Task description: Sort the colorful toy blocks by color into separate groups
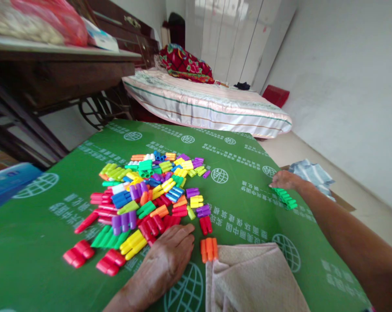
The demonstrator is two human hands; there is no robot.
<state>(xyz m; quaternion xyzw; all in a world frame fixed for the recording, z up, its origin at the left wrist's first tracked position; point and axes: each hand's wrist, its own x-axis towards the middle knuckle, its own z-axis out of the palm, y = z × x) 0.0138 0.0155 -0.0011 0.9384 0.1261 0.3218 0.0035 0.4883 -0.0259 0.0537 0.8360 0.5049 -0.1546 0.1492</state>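
My left hand (171, 251) lies palm down at the near edge of a pile of coloured plastic toy blocks (145, 210). Its fingers are stretched out next to red blocks (152, 226), and nothing shows in its grasp. Far to the right, my right hand (285, 179) is closed on the far end of a row of green toy blocks (284, 198) near the board's right edge. The fingertips are partly hidden. An orange block (209, 249) touches the corner of a folded beige cloth (251, 273), to the right of my left hand.
The green printed board (241, 164) serves as the work surface. A blue box (10, 184) stands at its left edge, beside a dark wooden table (62, 73). Beyond is a bed (209, 99). A striped cloth (311, 175) lies beyond the right edge.
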